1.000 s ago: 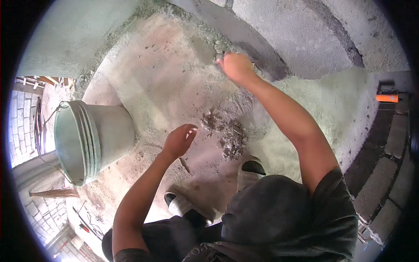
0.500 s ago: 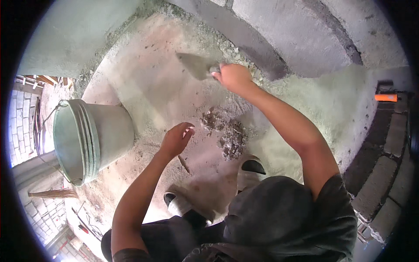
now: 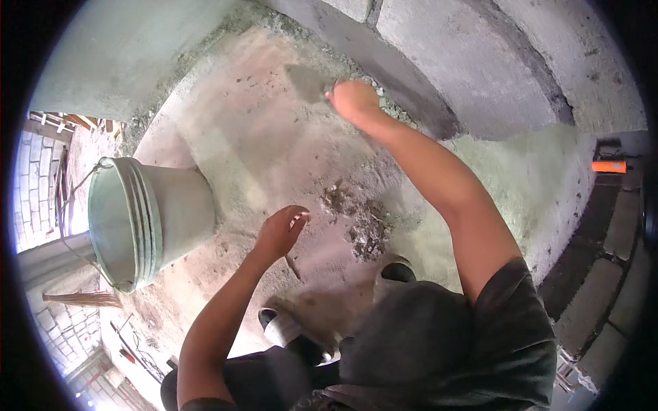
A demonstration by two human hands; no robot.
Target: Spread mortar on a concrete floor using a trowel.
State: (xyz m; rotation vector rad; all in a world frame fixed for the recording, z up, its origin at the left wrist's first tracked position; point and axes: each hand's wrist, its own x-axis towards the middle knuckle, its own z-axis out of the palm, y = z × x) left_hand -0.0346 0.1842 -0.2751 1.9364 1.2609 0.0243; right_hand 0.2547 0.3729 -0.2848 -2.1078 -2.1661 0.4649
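Dusty concrete floor lies under both hands; right hand (image 3: 354, 99) grips a mortar-grey, flat-bladed trowel (image 3: 310, 83), left hand (image 3: 279, 231) hovers loosely open, empty.

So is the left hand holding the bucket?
No, the left hand hangs open above the floor, apart from the bucket, which stands off to its left.

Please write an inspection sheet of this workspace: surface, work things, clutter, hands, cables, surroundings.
Surface: dusty concrete floor, sandy along the block wall.
Job's things: trowel, blade at the foot of the wall; mortar heap mid-floor.
Clutter: grey bucket at left; small stick by the feet.
Grippers: right hand closed on the trowel handle; left hand open, empty, above the floor.
Cables: nothing seen.
Surroundings: orange object at right; broom at lower left.
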